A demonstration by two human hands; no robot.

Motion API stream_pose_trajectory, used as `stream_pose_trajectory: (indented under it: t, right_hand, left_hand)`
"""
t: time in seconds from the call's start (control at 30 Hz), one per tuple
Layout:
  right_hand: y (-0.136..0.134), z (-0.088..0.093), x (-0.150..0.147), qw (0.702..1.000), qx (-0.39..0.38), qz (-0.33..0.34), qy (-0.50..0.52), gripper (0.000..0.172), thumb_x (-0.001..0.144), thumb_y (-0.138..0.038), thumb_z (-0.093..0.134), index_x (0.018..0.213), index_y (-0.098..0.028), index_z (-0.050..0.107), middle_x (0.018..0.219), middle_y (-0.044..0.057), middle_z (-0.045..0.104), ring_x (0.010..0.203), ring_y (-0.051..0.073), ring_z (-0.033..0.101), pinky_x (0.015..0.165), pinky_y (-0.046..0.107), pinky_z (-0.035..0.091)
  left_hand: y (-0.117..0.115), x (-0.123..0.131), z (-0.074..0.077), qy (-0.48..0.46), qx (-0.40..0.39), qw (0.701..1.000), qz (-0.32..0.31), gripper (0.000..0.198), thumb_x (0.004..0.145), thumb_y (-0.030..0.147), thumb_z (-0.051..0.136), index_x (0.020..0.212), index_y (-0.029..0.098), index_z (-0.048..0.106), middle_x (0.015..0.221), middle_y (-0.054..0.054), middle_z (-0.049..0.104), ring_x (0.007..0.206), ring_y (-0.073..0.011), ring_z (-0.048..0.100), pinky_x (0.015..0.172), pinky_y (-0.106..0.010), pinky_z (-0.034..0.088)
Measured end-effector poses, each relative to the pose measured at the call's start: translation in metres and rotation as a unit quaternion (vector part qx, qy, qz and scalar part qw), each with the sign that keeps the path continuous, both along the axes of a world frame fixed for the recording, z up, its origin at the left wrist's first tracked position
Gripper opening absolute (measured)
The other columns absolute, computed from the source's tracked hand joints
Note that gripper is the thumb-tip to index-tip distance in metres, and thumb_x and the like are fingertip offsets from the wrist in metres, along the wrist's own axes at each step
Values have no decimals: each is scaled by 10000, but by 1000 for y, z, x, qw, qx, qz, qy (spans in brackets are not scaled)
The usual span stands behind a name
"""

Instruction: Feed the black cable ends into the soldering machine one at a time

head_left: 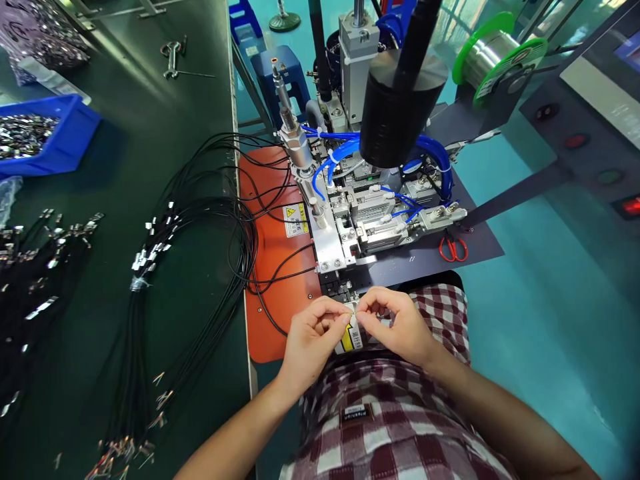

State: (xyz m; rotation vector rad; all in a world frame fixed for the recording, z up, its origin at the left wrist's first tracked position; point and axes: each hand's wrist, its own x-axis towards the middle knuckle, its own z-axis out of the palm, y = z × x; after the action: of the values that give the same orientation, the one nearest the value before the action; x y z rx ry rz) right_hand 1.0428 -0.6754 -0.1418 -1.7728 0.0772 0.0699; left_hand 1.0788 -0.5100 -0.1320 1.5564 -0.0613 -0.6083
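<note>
A tiny pale piece, too small to identify, is pinched narrowly by the left hand and right hand before a metal machine. Just below, a yellow arrow label bears Chinese characters; leftward, a warning-triangle sticker marks an orange plate.

Bright light shows the left hand and right hand fairly clearly; pale glare streaks the table at upper left, while cables blur toward the left edge.

Anything between the fingers — too small to tell.
</note>
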Motion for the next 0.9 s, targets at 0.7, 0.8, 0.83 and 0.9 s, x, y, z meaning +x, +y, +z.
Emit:
stream_pose_trajectory:
  t: [0.7, 0.8, 0.83, 0.9]
  right_hand:
    - [-11, -12, 13, 867, 377, 121, 301, 114, 673, -226, 657, 630, -129, 615, 502, -38, 541, 412, 55, 452, 396, 175, 284]
    - [-14, -11, 16, 887, 348, 142, 270, 110, 687, -226, 644, 643, -128, 622, 539, -25, 580, 428, 61, 472, 413, 179, 336]
    - [-16, -9, 18, 902, 319, 148, 252, 96, 687, -219, 639, 654, -130, 625, 551, -26, 588, 433, 64, 480, 417, 180, 348]
    - [-21, -5, 22, 929, 255, 167, 210, 56, 688, -195, 626, 683, -139, 627, 564, -36, 585, 441, 66, 487, 423, 180, 353]
  left_hand:
    - [10, -7, -13, -278, 47, 958, -60, 93, 834, 157, 614, 885, 201, 679, 771, -35, 610, 713, -155, 545, 632, -266, 415]
    - [13, -6, -13, -295, 38, 952, -78, 130, 821, 120, 618, 901, 205, 675, 781, -36, 616, 730, -159, 554, 645, -267, 423]
    - [13, -5, -12, -290, 38, 953, -85, 135, 819, 115, 618, 904, 204, 672, 786, -36, 614, 733, -158, 553, 645, -265, 422]
    - [14, -4, -10, -259, 39, 960, -96, 120, 826, 123, 616, 900, 201, 668, 794, -36, 602, 726, -149, 544, 630, -255, 414]
